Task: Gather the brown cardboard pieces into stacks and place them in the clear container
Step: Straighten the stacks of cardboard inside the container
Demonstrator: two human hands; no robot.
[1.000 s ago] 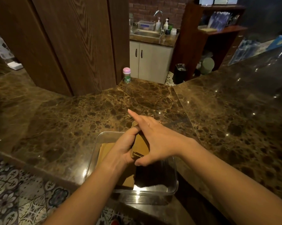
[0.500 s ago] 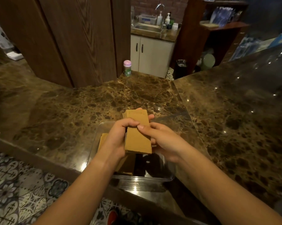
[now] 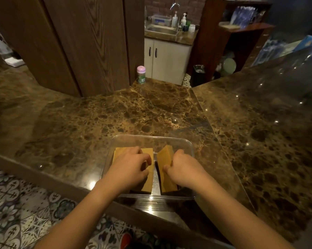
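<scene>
Both hands down inside clear container [image 3: 191, 155], which sits at near edge of brown marble worktop [image 3: 97, 123]. Two stacks of brown cardboard pieces inside, side by side, narrow gap between them.

Left hand [image 3: 129, 168]: palm down on left stack [image 3: 148, 184], fingers curled over its top; whether gripping or only pressing cannot be told. Stack lies flat under and just beyond the hand.

Right hand [image 3: 183, 169]: closed around right stack [image 3: 165, 159], thumb on the face nearest the left hand, fingers wrapped over the far side. Stack tilted, upper edge leaning toward the right hand, lower end down near container floor; contact with floor hidden.

Well beyond both hands, at far end of worktop: small jar with pink lid [image 3: 141, 74], upright, beside wooden panel [image 3: 83, 44].
</scene>
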